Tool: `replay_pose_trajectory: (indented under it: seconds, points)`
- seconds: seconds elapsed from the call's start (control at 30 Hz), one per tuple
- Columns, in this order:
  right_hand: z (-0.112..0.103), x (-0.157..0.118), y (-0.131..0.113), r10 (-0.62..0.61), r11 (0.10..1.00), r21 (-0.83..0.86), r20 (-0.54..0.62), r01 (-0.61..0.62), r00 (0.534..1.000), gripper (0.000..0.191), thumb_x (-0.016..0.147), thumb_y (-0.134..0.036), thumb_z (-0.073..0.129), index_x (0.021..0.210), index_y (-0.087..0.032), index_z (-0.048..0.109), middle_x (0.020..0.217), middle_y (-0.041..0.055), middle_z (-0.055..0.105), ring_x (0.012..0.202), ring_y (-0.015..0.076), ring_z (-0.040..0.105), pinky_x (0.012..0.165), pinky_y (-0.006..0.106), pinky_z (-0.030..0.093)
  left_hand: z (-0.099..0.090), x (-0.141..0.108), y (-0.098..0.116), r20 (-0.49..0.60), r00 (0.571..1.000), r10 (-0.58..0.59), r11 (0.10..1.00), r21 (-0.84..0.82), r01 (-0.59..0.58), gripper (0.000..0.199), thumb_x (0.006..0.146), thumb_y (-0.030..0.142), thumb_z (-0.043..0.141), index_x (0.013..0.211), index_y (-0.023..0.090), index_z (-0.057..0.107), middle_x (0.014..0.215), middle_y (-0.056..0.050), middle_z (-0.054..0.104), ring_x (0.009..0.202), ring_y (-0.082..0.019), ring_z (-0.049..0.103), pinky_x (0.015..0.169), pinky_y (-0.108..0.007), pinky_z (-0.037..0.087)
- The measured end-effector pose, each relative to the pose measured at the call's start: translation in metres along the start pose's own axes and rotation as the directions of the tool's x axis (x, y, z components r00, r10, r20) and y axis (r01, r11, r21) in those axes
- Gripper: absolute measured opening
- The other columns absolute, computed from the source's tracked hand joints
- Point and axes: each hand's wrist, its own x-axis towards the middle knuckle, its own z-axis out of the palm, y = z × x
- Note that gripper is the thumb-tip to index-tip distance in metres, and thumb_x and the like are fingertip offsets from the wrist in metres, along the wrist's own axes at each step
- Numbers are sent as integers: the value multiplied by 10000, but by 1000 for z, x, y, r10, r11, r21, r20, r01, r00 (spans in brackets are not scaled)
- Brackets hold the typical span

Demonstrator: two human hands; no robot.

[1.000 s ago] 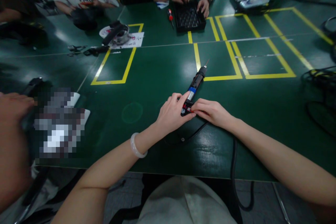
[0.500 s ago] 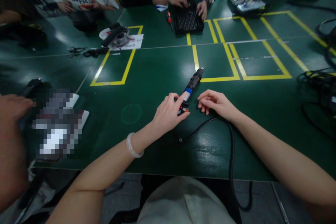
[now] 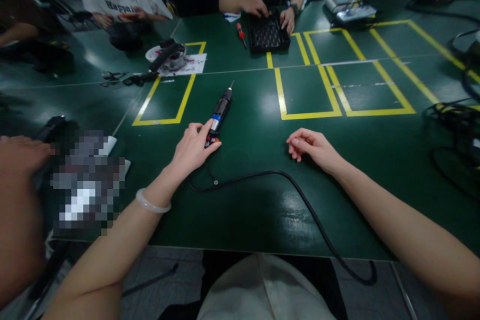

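My left hand (image 3: 193, 147) is closed around the rear of an electric screwdriver (image 3: 220, 110), its fingers and thumb on either side of the body. The screwdriver is black with a blue and silver band, and its bit points away from me over the green table. A black cable (image 3: 262, 174) trails from it across the table and hangs over the front edge. To the right, my right hand (image 3: 313, 147) rests on the table with its fingers curled in, and I see nothing in them. It is apart from the screwdriver.
Yellow tape outlines (image 3: 311, 115) mark the green table (image 3: 247, 220). Across it, a person's hands are at a black tray (image 3: 270, 45) beside a red screwdriver (image 3: 240, 34). Tape rolls (image 3: 167, 57) lie at the far left, coiled cables (image 3: 459, 120) at the right. A neighbour's arm is at left.
My left hand has slid the electric screwdriver to the left across the table, drawing its cable along. My right hand has stayed almost in place, its fingers a little more curled.
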Motion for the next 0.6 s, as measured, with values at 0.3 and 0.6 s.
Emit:
replay_pose_trajectory:
  seconds: [0.3, 0.6]
  points:
    - [0, 0, -2, 19, 1000, -21, 9, -19, 1000, 284, 882, -445, 682, 929, -168, 647, 716, 17, 660, 565, 112, 600, 511, 235, 489, 7, 41, -125, -25, 960, -277, 960, 45, 278, 703, 910, 536, 553, 1496, 201, 355, 1312, -165, 411, 1202, -346, 454, 981, -472, 428]
    - [1, 0, -3, 35, 999, -22, 12, -35, 999, 290, 881, -449, 684, 925, -165, 645, 722, 16, 659, 574, 106, 600, 518, 224, 487, 1, 67, -182, -12, 888, -460, 887, 21, 461, 656, 938, 442, 533, 1456, 82, 354, 1342, -185, 373, 1155, -307, 414, 996, -446, 364]
